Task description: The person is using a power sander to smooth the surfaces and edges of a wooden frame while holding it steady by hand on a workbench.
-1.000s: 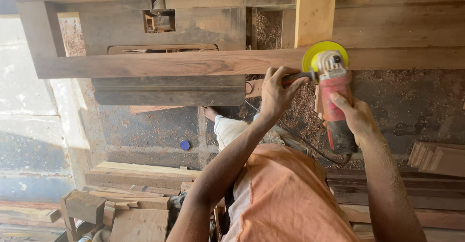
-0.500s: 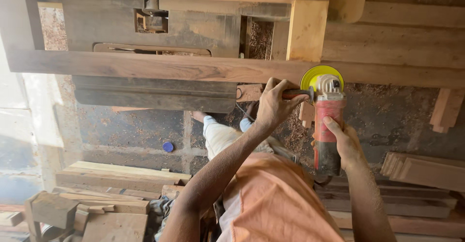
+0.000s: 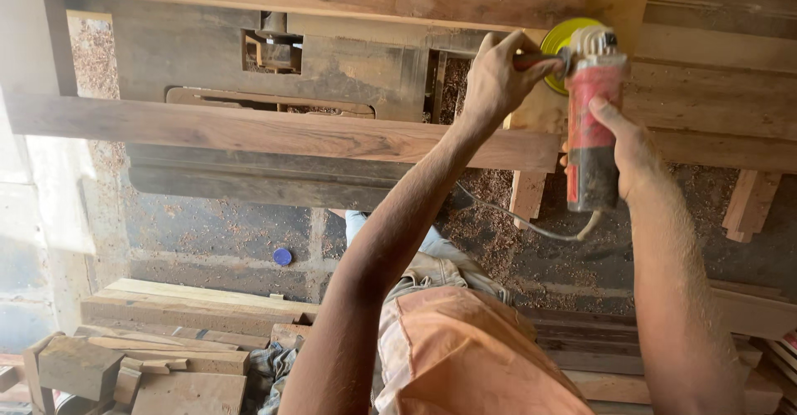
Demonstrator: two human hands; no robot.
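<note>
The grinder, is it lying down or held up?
Held up: the grinder is gripped by both hands, left and right.

A small blue cap [image 3: 283, 256] lies on the sawdust-strewn floor [image 3: 207, 232] at lower centre-left. Stacked planks [image 3: 191, 307] and wood offcuts [image 3: 79, 365] fill the lower left. More boards [image 3: 751, 203] lean at right.

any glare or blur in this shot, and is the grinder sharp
Head view: the far left edge is blown out by daylight; the red grinder and both hands, left hand and right hand, are fairly sharp; the wood plank is evenly lit, with soft shade beneath.
</note>
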